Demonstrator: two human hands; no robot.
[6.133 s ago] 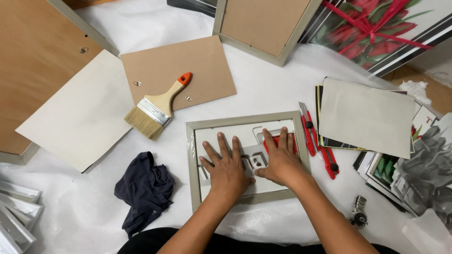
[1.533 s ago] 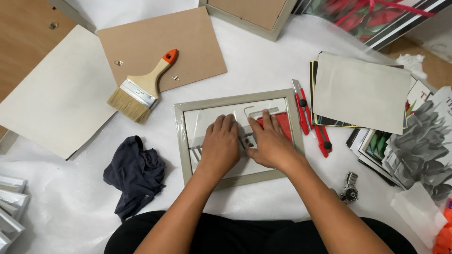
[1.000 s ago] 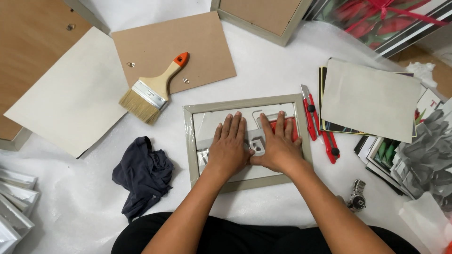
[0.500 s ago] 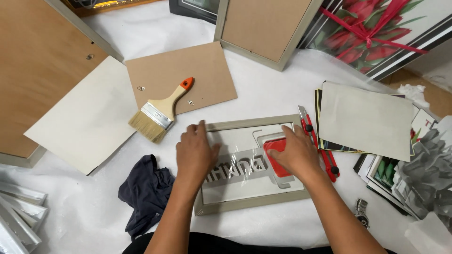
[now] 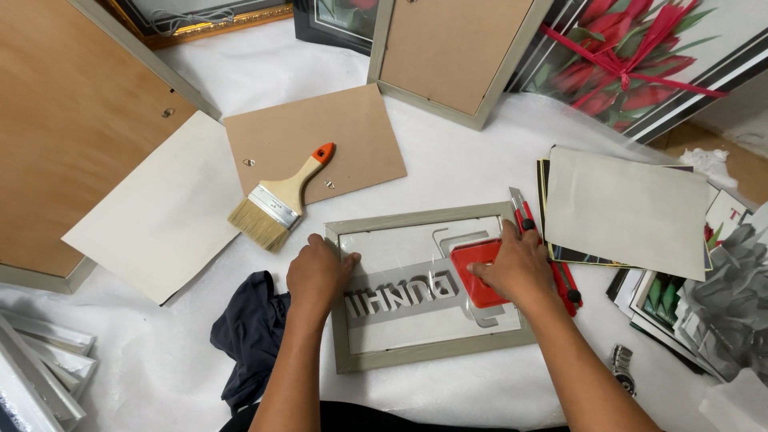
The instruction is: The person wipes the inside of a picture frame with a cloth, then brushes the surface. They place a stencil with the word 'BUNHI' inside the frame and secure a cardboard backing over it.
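White sheet (image 5: 480,172) lies bare beyond frame (image 5: 416,358) edges.

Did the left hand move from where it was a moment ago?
Yes. The left hand slid from the middle of the picture frame out to its left edge.

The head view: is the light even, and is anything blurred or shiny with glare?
Head view: soft, even light with only faint shadows under the hands; the left hand and right hand on the grey frame look sharp; slight sheen on the clear film over the frame's inside; the paintbrush is in focus; edges bend a little, as with a wide lens.
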